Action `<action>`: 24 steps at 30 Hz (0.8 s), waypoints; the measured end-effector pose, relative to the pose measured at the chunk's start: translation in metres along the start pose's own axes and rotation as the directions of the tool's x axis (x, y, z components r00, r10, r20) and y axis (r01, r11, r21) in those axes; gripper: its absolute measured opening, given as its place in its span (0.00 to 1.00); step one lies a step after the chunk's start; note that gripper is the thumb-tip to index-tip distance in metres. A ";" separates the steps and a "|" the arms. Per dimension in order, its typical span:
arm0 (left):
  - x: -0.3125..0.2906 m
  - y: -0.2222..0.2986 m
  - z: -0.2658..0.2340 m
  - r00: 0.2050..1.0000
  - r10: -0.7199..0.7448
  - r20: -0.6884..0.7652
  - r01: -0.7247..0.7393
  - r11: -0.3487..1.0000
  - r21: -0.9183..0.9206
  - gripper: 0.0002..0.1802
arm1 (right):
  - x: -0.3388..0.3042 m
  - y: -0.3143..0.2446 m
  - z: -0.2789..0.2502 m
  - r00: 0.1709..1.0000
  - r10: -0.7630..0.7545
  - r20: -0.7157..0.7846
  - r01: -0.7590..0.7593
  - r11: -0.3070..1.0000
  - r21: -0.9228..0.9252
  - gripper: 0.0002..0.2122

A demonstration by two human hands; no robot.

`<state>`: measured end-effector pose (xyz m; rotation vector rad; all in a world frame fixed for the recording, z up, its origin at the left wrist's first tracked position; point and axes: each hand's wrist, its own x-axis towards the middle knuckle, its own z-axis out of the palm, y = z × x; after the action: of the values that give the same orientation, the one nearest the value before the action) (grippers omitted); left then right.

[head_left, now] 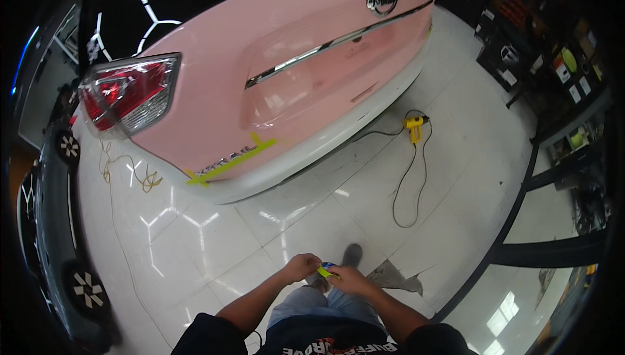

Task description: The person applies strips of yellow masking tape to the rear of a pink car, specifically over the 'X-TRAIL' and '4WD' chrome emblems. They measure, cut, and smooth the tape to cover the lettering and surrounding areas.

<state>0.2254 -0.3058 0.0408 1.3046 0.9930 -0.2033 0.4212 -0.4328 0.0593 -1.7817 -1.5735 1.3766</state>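
Tape roll: a small roll of yellow-green tape with a blue core (pixel 326 268) is sitting between the two hands, held low in front of the person's waist, above the jeans.
Left hand: the left hand (pixel 302 267) is curling its fingers together and pinching the tape's edge on the roll's left side.
Right hand: the right hand (pixel 350 279) is closing around the roll from the right, thumb pressing on top.
Floor underfoot: glossy white tiles (pixel 215 238) are lying open between the person and the car, with a grey shoe (pixel 352 254) planted just past the hands.
Scrap: a grey torn sheet (pixel 397 278) is lying on the tiles just right of the feet.
Car rear: the pink tailgate (pixel 260 62) is looming ahead; strips of yellow tape (pixel 234 162) are running along its lower edge above the white bumper (pixel 306 153).
Heat gun: a yellow heat gun (pixel 413 126) is resting by the bumper, its black cord (pixel 407 186) looping across the open floor.
Right edge: dark shelving (pixel 553 75) is bounding the walkway.
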 end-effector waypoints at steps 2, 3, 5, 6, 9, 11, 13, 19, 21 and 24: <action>-0.013 0.030 0.012 0.999 0.006 -0.040 -0.005 0.999 0.036 0.13 | -0.021 -0.021 -0.019 1.000 0.011 0.005 -0.011 0.997 0.076 0.16; -0.022 0.040 0.019 0.998 -0.005 -0.055 0.007 0.999 0.049 0.12 | -0.031 -0.030 -0.026 0.998 -0.017 -0.068 0.022 0.996 0.082 0.16; -0.035 0.048 0.032 0.985 0.056 -0.161 -0.056 0.998 0.007 0.08 | -0.041 -0.026 -0.029 0.993 -0.057 -0.101 0.065 0.995 0.080 0.15; -0.035 0.049 0.038 0.975 0.100 -0.197 -0.098 0.995 0.021 0.08 | -0.044 -0.025 -0.035 0.989 -0.078 -0.123 0.087 0.993 0.075 0.15; -0.048 0.050 0.048 0.878 0.125 -0.462 -0.158 0.987 -0.034 0.07 | -0.052 -0.022 -0.069 0.999 -0.039 -0.025 0.040 0.999 0.019 0.17; -0.083 0.091 0.059 0.803 0.161 -0.573 -0.168 0.985 0.042 0.07 | -0.048 -0.021 -0.103 0.997 -0.079 0.005 0.079 0.994 -0.078 0.16; -0.111 0.114 0.064 0.656 0.268 -0.705 -0.245 0.960 0.136 0.07 | -0.042 -0.032 -0.134 0.981 -0.183 0.062 0.193 0.943 -0.272 0.14; -0.165 0.108 -0.010 0.209 0.354 -0.911 -0.401 0.881 0.251 0.03 | 0.020 -0.082 -0.184 0.917 -0.399 0.018 0.346 0.772 -0.534 0.10; -0.174 0.096 -0.052 0.156 0.339 -0.928 -0.456 0.858 0.236 0.03 | 0.049 -0.089 -0.203 0.913 -0.408 -0.005 0.315 0.714 -0.625 0.09; -0.163 0.062 -0.122 0.088 0.249 -0.964 -0.523 0.835 0.169 0.03 | 0.104 -0.100 -0.219 0.880 -0.459 -0.125 0.227 0.637 -0.737 0.08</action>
<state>0.1075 -0.2448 0.2075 1.3802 1.5852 1.3833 0.5422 -0.2425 0.1937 -1.7853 -2.2898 0.2643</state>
